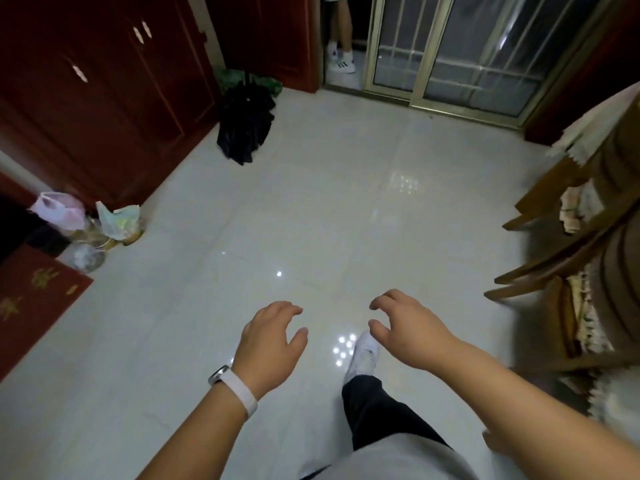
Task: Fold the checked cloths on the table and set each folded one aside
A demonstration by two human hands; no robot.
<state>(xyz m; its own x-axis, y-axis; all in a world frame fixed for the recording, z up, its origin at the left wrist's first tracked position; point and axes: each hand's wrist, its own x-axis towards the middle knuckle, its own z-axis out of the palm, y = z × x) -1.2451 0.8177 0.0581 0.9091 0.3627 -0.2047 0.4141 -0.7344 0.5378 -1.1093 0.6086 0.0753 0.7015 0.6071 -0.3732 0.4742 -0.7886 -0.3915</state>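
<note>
**A:** How far along are you?

**B:** Not started, by the look of it. Your left hand (268,344), white band (235,388) at the wrist, and your right hand (403,327) hang over the pale tiled floor (277,202), fingers loosely curled and spread, grasping nothing. One white shoe (362,355) steps forward between them.

**A:** And the checked cloths?

**B:** None in view, folded or unfolded. At your right, wooden chairs (568,244) crowd what may be the table's fringed covering (588,129), cut off by the frame. Beyond, bags (86,220) and a dark umbrella (244,123) sit by the red cabinets (104,98); someone's legs (341,39) stand in the far doorway.
</note>
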